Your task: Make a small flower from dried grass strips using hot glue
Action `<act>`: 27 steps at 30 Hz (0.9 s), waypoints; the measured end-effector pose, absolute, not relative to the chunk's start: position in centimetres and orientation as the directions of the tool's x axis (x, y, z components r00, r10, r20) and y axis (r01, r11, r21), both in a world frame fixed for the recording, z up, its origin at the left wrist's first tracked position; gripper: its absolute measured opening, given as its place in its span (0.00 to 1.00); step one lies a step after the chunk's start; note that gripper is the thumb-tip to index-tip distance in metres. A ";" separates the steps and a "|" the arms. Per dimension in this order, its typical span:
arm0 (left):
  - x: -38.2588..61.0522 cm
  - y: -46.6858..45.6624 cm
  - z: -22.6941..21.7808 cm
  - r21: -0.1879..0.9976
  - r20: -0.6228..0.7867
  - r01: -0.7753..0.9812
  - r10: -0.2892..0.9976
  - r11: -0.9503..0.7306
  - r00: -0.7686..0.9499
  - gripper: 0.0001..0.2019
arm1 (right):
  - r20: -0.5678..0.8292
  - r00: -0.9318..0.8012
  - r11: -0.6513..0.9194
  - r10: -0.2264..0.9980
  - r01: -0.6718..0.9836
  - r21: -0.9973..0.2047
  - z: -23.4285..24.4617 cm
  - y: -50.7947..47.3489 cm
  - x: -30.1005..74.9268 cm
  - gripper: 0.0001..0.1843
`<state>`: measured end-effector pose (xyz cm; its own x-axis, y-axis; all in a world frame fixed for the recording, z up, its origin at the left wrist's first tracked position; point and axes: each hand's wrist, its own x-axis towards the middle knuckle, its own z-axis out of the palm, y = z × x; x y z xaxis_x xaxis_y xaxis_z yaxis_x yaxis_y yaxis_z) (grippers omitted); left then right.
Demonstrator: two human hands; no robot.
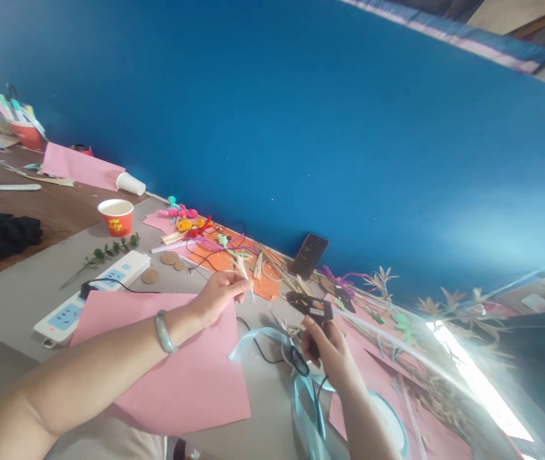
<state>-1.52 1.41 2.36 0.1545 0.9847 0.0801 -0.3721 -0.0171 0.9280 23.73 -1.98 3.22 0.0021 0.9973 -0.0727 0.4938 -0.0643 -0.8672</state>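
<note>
My left hand (222, 295), with a pale green bangle (164, 332) at its wrist, pinches a small pale bundle of dried, straw-like strands (241, 266) pointing upward. My right hand (326, 342) is wrapped around a black glue gun (314, 306), its nozzle turned left toward the left hand but apart from it. Below the glue gun lie scissors with dark handles (298, 361), partly hidden. Light blue ribbon (305, 402) curls around them. A large pink sheet (176, 364) lies under my left forearm.
A white power strip (92, 297) and a red paper cup (115, 218) stand at left. Orange paper (219, 250) with craft bits lies ahead. A phone (309, 255) leans against the blue partition (272, 128). Dried stems (445, 396) and pink sheets spread at right.
</note>
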 end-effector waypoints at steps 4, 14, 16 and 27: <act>-1.8 1.5 2.1 0.905 0.144 -0.426 0.956 -0.023 0.255 0.16 | -0.078 0.169 -0.176 0.982 0.705 -0.687 2.9 1.1 29.2 0.21; -1.8 1.3 1.8 0.859 0.220 -0.512 0.889 0.019 0.402 0.12 | 0.045 0.452 -0.442 0.891 0.886 -0.144 3.7 1.6 32.6 0.15; -1.8 1.3 1.5 0.858 0.206 -0.513 0.889 0.037 0.408 0.10 | 0.123 0.387 -0.366 0.914 0.916 -0.162 4.9 0.8 30.1 0.16; -1.9 0.6 2.2 0.824 0.223 -0.555 0.837 0.111 0.499 0.07 | -0.079 -0.420 -0.105 0.904 -0.039 -0.994 4.8 -3.1 15.5 0.18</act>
